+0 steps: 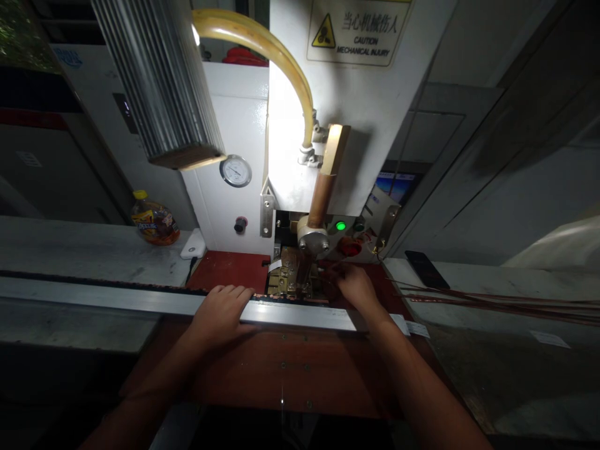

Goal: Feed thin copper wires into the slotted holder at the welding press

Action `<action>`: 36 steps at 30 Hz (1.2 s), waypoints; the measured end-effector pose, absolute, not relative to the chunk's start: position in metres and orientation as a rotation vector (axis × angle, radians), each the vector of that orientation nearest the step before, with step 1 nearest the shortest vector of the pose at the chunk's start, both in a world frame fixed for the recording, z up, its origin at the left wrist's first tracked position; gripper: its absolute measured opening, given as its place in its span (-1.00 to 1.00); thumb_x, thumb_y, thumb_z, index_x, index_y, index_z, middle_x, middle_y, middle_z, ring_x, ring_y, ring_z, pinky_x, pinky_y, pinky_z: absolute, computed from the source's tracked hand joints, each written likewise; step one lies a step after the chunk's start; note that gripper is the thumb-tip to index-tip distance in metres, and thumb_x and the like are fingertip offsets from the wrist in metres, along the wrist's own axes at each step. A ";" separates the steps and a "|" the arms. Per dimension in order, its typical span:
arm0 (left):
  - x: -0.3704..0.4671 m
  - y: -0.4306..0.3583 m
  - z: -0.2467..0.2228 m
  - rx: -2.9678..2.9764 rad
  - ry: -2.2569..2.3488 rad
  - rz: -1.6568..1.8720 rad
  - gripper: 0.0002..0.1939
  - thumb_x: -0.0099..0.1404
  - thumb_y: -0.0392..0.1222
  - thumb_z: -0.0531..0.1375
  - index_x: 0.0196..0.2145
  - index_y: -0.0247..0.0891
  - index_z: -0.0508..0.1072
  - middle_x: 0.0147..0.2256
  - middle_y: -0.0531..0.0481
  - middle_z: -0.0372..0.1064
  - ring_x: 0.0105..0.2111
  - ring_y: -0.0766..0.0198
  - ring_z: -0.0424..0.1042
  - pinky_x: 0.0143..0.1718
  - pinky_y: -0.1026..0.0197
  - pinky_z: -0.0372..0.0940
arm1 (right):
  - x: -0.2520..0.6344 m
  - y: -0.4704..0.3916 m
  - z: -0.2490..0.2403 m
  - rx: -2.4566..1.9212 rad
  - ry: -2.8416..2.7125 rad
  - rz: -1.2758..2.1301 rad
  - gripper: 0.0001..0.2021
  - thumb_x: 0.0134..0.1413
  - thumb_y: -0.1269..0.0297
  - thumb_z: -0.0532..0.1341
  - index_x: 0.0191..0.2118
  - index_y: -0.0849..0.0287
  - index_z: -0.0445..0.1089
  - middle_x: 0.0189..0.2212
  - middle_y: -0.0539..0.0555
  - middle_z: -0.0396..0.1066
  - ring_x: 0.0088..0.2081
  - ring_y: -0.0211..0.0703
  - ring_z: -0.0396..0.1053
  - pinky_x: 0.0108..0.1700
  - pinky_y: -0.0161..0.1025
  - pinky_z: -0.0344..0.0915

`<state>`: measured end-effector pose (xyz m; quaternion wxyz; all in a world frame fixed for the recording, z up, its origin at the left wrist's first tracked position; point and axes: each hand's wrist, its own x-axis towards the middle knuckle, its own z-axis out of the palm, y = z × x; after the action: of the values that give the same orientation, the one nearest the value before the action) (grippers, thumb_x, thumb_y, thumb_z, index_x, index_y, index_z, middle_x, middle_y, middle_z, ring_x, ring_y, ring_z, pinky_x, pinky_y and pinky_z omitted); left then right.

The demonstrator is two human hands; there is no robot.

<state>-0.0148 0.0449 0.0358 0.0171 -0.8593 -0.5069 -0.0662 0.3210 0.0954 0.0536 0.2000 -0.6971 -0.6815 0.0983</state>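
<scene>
A long silvery metal bar [300,314], with a dark strip carrying copper-coloured pieces [187,289] along its back edge, lies across the front of a machine. My left hand [224,312] grips the bar from above, fingers curled over its far side and thumb along the front. My right hand [357,286] is just right of the machine's copper-coloured electrode [322,200], its fingers pinched together near a brass fixture [281,281]. What those fingers hold is too dark and small to make out. Thin copper wires [469,303] run rightward from beside my right wrist.
A white machine head [347,106] with a caution label overhangs the work. A green light [340,225] glows on its panel. To the left stand a yellow-capped bottle [154,219] and a small white box [194,244]. A dark phone [426,270] lies at right.
</scene>
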 end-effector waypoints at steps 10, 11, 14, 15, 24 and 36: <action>-0.014 0.042 0.036 -2.754 -1.470 -0.419 -0.06 0.14 0.45 0.27 0.26 -0.25 0.30 0.16 -0.26 0.42 0.14 -0.15 0.39 0.16 -0.11 0.20 | 0.330 0.043 0.057 -1.516 -1.781 0.639 -0.79 0.25 0.13 0.08 -0.25 0.09 0.41 -0.32 0.10 0.60 -0.34 -0.07 0.56 -0.28 -0.23 0.41; -0.011 0.040 0.036 -2.748 -1.447 -0.489 -0.04 0.15 0.47 0.25 0.27 -0.27 0.28 0.18 -0.29 0.40 0.16 -0.17 0.36 0.18 -0.12 0.20 | 0.330 0.036 0.057 -1.476 -1.787 0.645 -0.78 0.24 0.12 0.09 -0.27 0.08 0.42 -0.35 0.08 0.60 -0.35 -0.07 0.56 -0.28 -0.22 0.41; 0.001 0.031 0.035 -2.715 -1.370 -0.754 -0.13 0.26 0.41 0.19 0.27 -0.31 0.26 0.17 -0.32 0.38 0.18 -0.16 0.33 0.18 -0.12 0.22 | 0.328 0.021 0.060 -1.417 -1.849 0.657 -0.77 0.26 0.13 0.09 -0.28 0.06 0.45 -0.39 0.05 0.57 -0.27 -0.05 0.56 -0.22 -0.22 0.39; 0.007 0.028 0.035 -2.706 -1.349 -0.850 -0.19 0.29 0.39 0.17 0.23 -0.31 0.30 0.12 -0.30 0.42 0.13 -0.14 0.37 0.16 -0.11 0.25 | 0.327 0.017 0.061 -1.399 -1.872 0.661 -0.77 0.26 0.14 0.09 -0.29 0.06 0.45 -0.39 0.05 0.57 -0.28 -0.06 0.56 -0.22 -0.22 0.39; 0.051 0.013 0.056 -2.799 -1.202 -1.256 -0.45 0.34 0.19 0.25 0.11 -0.23 0.42 0.03 -0.20 0.51 0.00 0.00 0.46 0.04 -0.03 0.35 | 0.323 0.004 0.059 -0.991 -2.124 0.535 -0.82 0.31 0.37 0.12 -0.22 0.07 0.47 -0.31 0.04 0.58 -0.26 -0.16 0.54 -0.18 -0.30 0.38; 0.084 0.011 0.067 -3.180 -1.727 -1.124 -0.78 0.33 -0.04 0.32 -0.10 -0.12 0.61 -0.19 0.03 0.60 -0.18 0.17 0.52 -0.12 0.20 0.33 | 0.310 0.002 0.061 -0.785 -2.184 0.470 -0.82 0.34 0.45 0.11 -0.19 0.07 0.43 -0.30 0.02 0.57 -0.26 -0.21 0.51 -0.18 -0.33 0.37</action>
<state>0.0837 0.0111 0.0672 -0.3184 -0.7955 -0.4321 -0.2813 0.3100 0.0024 0.0606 0.3772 -0.3070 -0.8542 0.1838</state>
